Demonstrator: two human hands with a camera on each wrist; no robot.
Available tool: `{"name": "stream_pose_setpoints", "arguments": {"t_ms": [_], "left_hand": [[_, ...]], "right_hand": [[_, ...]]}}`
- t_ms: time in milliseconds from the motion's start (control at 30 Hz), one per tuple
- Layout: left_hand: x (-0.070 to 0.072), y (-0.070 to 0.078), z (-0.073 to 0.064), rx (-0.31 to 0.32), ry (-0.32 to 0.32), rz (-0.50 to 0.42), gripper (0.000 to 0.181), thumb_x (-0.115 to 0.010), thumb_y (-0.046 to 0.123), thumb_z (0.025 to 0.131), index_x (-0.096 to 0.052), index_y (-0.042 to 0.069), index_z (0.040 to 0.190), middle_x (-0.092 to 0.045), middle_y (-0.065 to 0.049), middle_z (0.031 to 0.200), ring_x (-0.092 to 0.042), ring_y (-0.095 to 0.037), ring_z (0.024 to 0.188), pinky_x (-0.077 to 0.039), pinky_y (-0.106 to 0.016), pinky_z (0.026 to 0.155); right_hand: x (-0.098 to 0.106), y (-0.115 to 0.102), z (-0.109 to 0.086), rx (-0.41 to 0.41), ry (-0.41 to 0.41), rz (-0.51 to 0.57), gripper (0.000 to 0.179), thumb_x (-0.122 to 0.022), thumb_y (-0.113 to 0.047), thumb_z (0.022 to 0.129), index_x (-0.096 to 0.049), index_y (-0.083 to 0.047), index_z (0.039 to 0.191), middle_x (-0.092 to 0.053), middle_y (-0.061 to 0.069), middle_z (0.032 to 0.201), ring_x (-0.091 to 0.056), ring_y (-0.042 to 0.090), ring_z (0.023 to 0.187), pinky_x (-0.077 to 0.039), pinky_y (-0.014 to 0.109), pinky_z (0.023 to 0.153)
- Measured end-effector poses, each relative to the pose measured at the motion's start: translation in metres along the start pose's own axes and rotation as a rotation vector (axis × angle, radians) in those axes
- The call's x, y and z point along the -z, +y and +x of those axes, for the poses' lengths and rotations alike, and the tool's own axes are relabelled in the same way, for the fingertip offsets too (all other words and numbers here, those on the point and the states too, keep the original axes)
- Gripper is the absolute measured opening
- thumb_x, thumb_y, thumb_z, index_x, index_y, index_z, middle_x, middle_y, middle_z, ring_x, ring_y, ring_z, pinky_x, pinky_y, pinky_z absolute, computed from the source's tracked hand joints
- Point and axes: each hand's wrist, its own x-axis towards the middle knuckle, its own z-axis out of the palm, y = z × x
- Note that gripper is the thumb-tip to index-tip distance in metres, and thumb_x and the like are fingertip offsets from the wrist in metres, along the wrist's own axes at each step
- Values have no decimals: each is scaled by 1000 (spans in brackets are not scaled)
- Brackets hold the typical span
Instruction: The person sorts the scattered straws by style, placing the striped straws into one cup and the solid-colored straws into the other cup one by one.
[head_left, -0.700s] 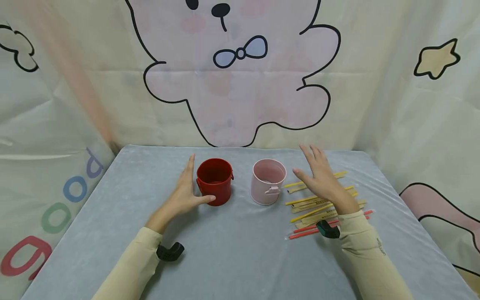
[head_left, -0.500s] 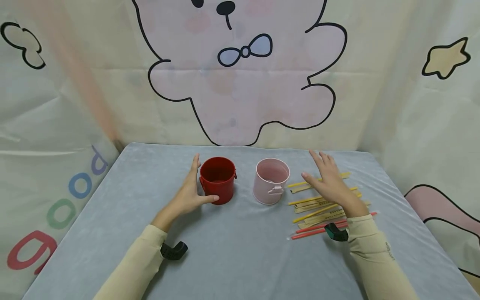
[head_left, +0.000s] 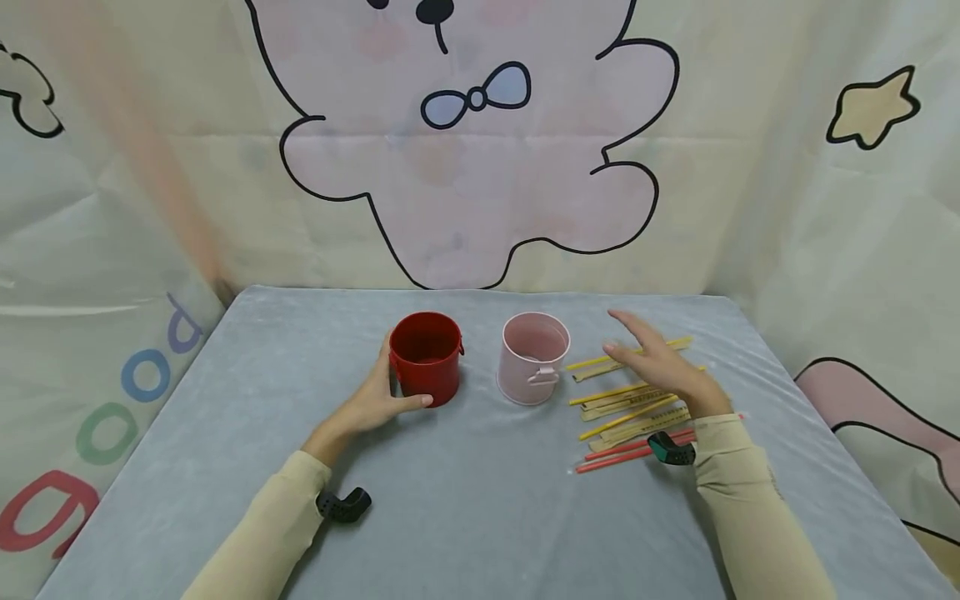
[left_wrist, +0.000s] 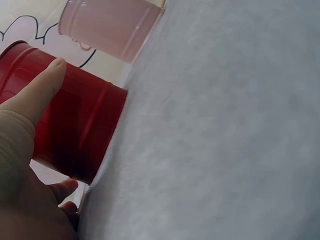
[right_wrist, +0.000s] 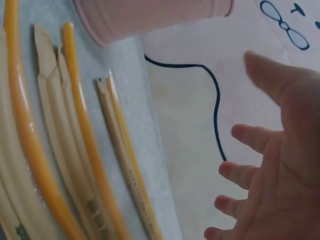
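Note:
A small red metal bucket (head_left: 426,358) stands upright on the cloth. My left hand (head_left: 371,402) holds it from the left side, thumb across the front and fingers reaching behind, partly hidden; the left wrist view shows the thumb (left_wrist: 47,85) against the red wall. To its right stands a pale pink bucket (head_left: 533,360) with a small handle at the front. My right hand (head_left: 660,367) hovers above a spread of straws, holding nothing, fingers apart in the right wrist view. Yellow straws (head_left: 607,395), paper-wrapped straws (head_left: 637,427) and red straws (head_left: 615,462) lie side by side.
A light blue cloth (head_left: 480,517) covers the table. Behind it hangs a printed curtain (head_left: 465,208) with a cartoon animal, and more curtain (head_left: 862,250) runs down the right side. A black wrist device (head_left: 343,505) sits at the left cuff.
My left fingers have closed in around the back of the red bucket. The right hand has lowered over the straws, its fingers less raised. The whole view has shifted slightly.

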Motion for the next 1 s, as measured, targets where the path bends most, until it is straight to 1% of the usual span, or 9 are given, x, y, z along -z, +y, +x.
{"name": "stream_pose_setpoints", "arguments": {"t_ms": [67, 100, 167, 300, 400, 567, 733, 867, 1000], "left_hand": [[-2, -3, 1, -46, -1, -32, 106, -83, 11, 82, -12, 24, 160, -33, -4, 159, -27, -27, 150, -25, -60, 122], [-2, -5, 0, -49, 2, -37, 103, -83, 10, 82, -16, 24, 159, -35, -4, 158, -29, -26, 148, -27, -59, 121], [-3, -7, 0, -26, 13, -27, 100, -82, 12, 83, -18, 22, 159, -36, -5, 157, -30, -27, 147, -27, -60, 121], [-4, -9, -1, 12, 20, -26, 98, -80, 13, 86, -16, 21, 160, -33, -6, 160, -24, -29, 151, -18, -64, 124], [-4, -9, 0, 16, 20, -39, 96, -78, 11, 87, -16, 19, 160, -32, -7, 160, -22, -30, 152, -13, -64, 125], [-3, -7, 1, 20, 22, -47, 93, -77, 11, 88, -18, 18, 160, -33, -8, 160, -21, -29, 153, -10, -62, 126], [-3, -8, 1, 30, 18, -41, 94, -77, 12, 89, -15, 18, 160, -31, -8, 161, -20, -30, 153, -11, -63, 125], [-3, -9, 1, 24, 11, -48, 93, -76, 12, 89, -16, 20, 160, -31, -7, 161, -22, -30, 152, -13, -64, 125], [-3, -9, 2, 18, 11, -46, 92, -76, 12, 90, -17, 21, 160, -31, -7, 160, -23, -31, 152, -15, -65, 124]], "right_hand": [[-1, 3, 1, -17, -17, 17, 71, -55, -30, 104, -20, -8, 161, -13, 27, 167, -10, 52, 153, -17, 76, 116], [-2, 5, 1, -32, -25, 27, 70, -55, -31, 105, -20, -8, 161, -13, 27, 167, -9, 52, 153, -17, 75, 116], [-3, 9, 0, -59, -40, 39, 70, -53, -32, 105, -20, -8, 162, -12, 28, 167, -10, 53, 152, -18, 76, 114], [-4, 14, 0, -92, -71, 51, 68, -50, -33, 107, -19, -8, 162, -13, 28, 166, -10, 55, 151, -21, 76, 113], [-6, 20, 2, -90, -86, 39, 66, -48, -31, 108, -20, -4, 161, -14, 30, 165, -14, 57, 150, -25, 75, 113], [-10, 33, 5, -26, -59, -43, 58, -50, -16, 106, -28, 6, 155, -24, 36, 159, -29, 60, 142, -33, 72, 110], [-10, 42, 5, 20, -35, -137, 57, -55, -6, 102, -33, 10, 152, -33, 38, 154, -30, 58, 142, -30, 71, 113], [-8, 43, 5, -4, -25, -171, 56, -55, -6, 102, -34, 8, 152, -36, 37, 153, -33, 58, 140, -32, 71, 110], [-7, 42, 5, -63, 26, -276, 49, -54, -7, 102, -44, 2, 149, -46, 36, 147, -42, 56, 135, -35, 72, 105]]}}
